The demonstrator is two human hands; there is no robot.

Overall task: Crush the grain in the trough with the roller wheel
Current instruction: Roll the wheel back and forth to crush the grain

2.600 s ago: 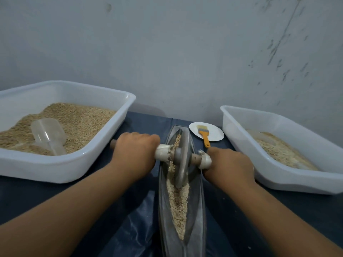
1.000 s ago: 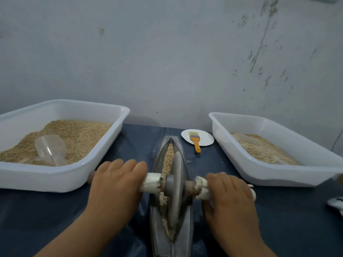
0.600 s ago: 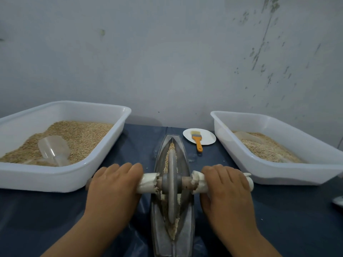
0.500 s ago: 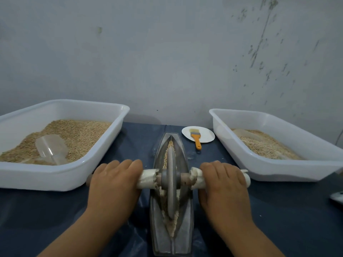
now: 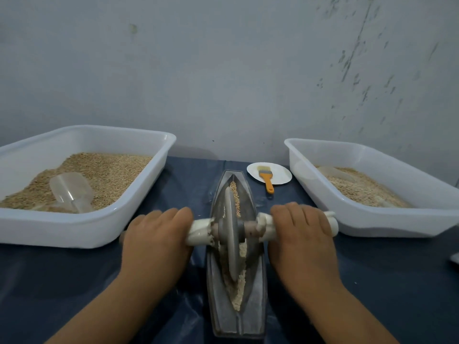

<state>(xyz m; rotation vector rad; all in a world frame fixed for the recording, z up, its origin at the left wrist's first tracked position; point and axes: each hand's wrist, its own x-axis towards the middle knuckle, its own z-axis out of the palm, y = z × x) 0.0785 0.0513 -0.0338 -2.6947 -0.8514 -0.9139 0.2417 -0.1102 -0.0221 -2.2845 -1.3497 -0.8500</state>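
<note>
Roller wheel (image 5: 231, 233): upright in trough (image 5: 250, 316), whose long axis runs 12-to-6; axle crosswise, left hand (image 5: 155, 240) at 9, right hand (image 5: 301, 238) at 3, fingers curled over handles.

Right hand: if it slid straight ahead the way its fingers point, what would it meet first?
Probably the right tub: the right hand grips the roller handle, fingers pointing away from the person, and the tub's near wall lies just beyond. Depth is unclear.

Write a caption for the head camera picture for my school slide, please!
Two hands, left hand and right hand, grip the white-handled grey roller wheel, crushing tan grain in the long metal trough.
</note>
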